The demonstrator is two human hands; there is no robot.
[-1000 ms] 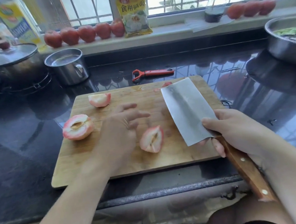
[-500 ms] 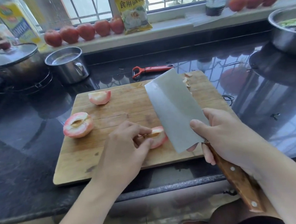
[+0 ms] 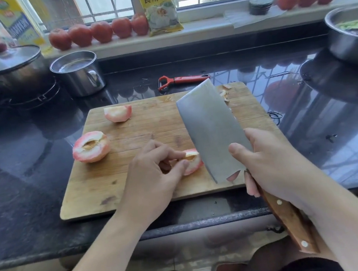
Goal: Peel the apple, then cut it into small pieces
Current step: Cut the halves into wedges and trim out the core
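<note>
The left hand [image 3: 153, 173] is pinching the peeled pink-white apple quarter [image 3: 191, 161] on the wooden cutting board [image 3: 104, 187], while the right hand [image 3: 271, 161], gripping the broad steel cleaver [image 3: 208, 130], is hanging just right of it.

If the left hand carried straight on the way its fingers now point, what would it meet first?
The left hand already pinches the apple piece; straight beyond, it would probably meet the cleaver blade, though depth is unclear.

Head-worn camera looks forward and down, close over the cutting board [image 3: 134, 184].
</note>
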